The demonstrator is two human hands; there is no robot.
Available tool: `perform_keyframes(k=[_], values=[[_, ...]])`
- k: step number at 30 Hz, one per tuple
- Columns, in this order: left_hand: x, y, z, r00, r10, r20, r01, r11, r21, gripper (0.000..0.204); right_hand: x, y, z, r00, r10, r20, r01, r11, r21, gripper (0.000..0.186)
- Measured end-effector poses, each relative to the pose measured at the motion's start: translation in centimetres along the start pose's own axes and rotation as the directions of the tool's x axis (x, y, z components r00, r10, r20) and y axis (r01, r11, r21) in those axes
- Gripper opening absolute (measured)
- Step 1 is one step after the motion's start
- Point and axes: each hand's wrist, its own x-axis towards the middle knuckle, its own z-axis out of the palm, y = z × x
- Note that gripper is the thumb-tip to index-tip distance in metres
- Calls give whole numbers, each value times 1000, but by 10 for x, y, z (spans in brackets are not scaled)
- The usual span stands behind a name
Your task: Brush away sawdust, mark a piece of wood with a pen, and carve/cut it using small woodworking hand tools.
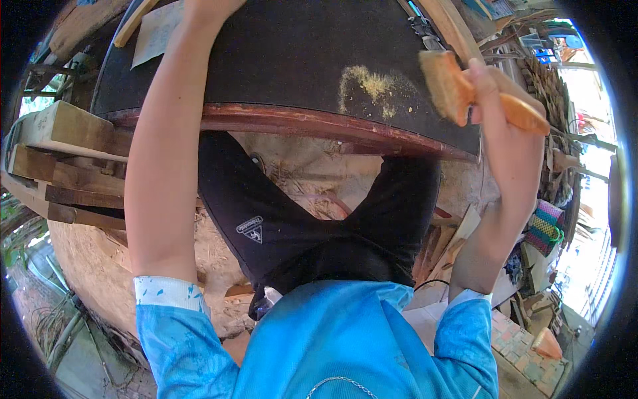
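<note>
Sweeping step | my right hand [495,110] grips a brush [465,93] at the dark counter [279,60] far right, beside sawdust [369,86] | left hand [206,5] cropped, grip unclear | next: stroke left through the dust.

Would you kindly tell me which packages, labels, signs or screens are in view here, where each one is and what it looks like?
Sheet of paper: lies on the dark tabletop at its far left, beside the left forearm; pale, roughly rectangular, faint marks.
Small logo patch: on the black trousers, left thigh; white on black.
No packages or screens show. The right hand holds a wooden brush near yellowish sawdust.
</note>
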Motion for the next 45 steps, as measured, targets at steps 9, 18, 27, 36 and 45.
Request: perform_keyframes(k=[9,18,27,36,45], values=[[-21,48,4,809,327,488,-236,942,-239,11,11,30,19,972,-225,73,235,951,-200,27],[-27,46,11,724,484,491,-383,875,-296,10,2,30,12,972,-153,181,133,984,120,26],[-25,45,8,769,419,483,-363,908,-210,12,6,23,23,986,-131,104,136,990,-42,33],[-27,42,15,713,661,233,-554,736,-390,13,4,23,27,983,-172,63,162,976,147,32],[-27,54,3,735,483,476,-402,876,-268,14,5,23,27,995,-89,43,81,984,159,36]])
